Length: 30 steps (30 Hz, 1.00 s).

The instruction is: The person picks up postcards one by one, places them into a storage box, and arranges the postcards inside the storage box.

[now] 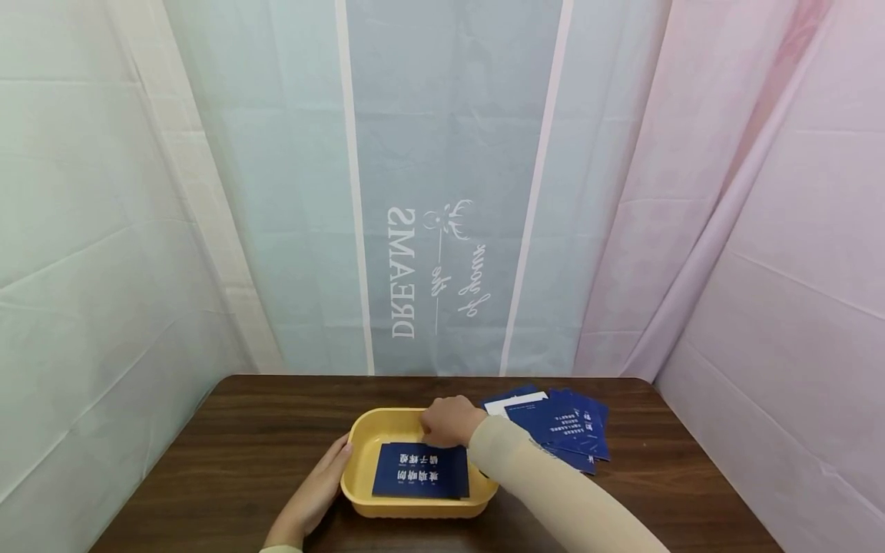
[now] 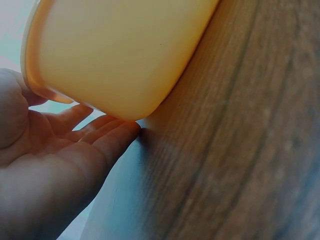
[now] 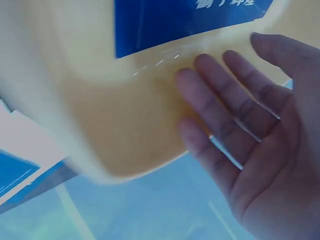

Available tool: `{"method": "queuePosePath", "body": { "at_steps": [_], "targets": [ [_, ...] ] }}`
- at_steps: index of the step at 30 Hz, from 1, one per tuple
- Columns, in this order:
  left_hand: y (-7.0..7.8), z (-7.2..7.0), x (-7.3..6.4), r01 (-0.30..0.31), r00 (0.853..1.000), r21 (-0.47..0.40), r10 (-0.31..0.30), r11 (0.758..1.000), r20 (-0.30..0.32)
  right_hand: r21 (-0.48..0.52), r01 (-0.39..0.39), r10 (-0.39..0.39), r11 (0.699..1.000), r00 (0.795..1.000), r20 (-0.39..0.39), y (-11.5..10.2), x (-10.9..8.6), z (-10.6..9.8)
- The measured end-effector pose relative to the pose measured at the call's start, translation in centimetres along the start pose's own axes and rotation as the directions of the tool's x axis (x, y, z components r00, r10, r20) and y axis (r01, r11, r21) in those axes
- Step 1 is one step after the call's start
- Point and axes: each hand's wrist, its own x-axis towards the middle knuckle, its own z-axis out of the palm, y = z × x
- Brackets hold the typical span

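A yellow plastic tub [image 1: 408,510] with rounded corners sits near the table's front edge. Inside it lies a blue card [image 1: 420,470] printed with white characters. My left hand [image 1: 319,482] holds the tub's left side; in the left wrist view its fingers [image 2: 117,137] touch the outer wall and the thumb reaches up by the rim. Over the tub's far right part is my right hand [image 1: 451,421]. The right wrist view shows its fingers [image 3: 212,102] loosely bent and spread beside the card's edge, holding nothing.
More blue cards [image 1: 563,421], with a white one among them, lie in an overlapping, fanned pile to the right of the tub. The brown wood-grain table [image 1: 270,430] ends at a printed curtain [image 1: 442,153] behind, and pale cloth hangs at both sides.
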Motion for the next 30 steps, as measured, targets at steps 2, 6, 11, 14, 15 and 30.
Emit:
{"method": "queuePosePath", "body": {
  "at_steps": [2,6,11,14,15,30],
  "targets": [
    [0.0,0.0,0.0,0.002,1.0,0.004,-0.002,1.0,-0.001,0.044,0.034,-0.031,0.998,0.998,-0.063,0.8,-0.3,0.0],
    [-0.1,-0.1,0.0,-0.002,1.0,-0.003,0.002,1.0,0.001,0.109,0.106,-0.081,0.988,0.975,-0.207,2.7,-0.9,-0.1],
    [-0.1,-0.1,0.1,-0.006,1.0,0.0,0.006,1.0,0.011,0.128,0.113,-0.063,0.985,0.938,-0.342,5.4,-1.9,0.1],
    [-0.1,-0.1,0.1,-0.005,1.0,0.0,0.005,1.0,0.01,0.161,0.081,-0.016,0.984,0.929,-0.37,7.3,-2.5,0.9],
    [-0.1,-0.1,0.1,-0.004,1.0,-0.002,0.004,1.0,0.009,0.177,0.072,-0.001,0.982,0.927,-0.374,8.0,-2.7,1.3],
    [-0.1,-0.2,0.0,0.001,1.0,-0.007,-0.001,1.0,0.01,0.251,-0.197,0.256,0.948,0.938,-0.232,14.7,-6.9,6.7]
  ]
}}
